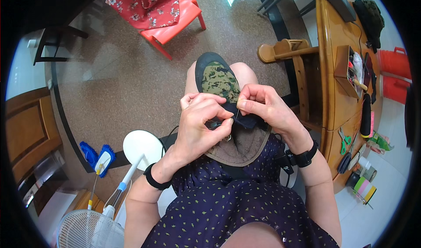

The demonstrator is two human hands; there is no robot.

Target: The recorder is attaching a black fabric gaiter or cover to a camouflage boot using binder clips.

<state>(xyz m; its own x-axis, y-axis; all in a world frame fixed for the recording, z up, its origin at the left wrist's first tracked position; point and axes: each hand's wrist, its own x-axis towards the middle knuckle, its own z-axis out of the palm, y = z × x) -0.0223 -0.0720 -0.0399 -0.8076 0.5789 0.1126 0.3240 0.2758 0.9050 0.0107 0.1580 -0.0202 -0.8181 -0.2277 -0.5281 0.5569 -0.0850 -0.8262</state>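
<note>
A camouflage-patterned piece with a dark rim (217,79) lies across my lap, its lower part a brown quilted flap (240,147). Its exact kind is unclear. Between my hands is a dark navy cloth strip (247,122) on top of it. My left hand (202,118) is closed, thumb and forefinger pinching the strip's edge. Close beside it, my right hand (262,105) pinches a thin needle (238,113) that points down at the strip. Any thread is too fine to make out.
On my right stands a wooden table (329,72) with an open box (346,72) of small items, green-handled scissors (344,142) and several spools. A white fan (90,228) is at the lower left. Ahead is a red plastic chair (175,22) draped with flowered cloth (147,7).
</note>
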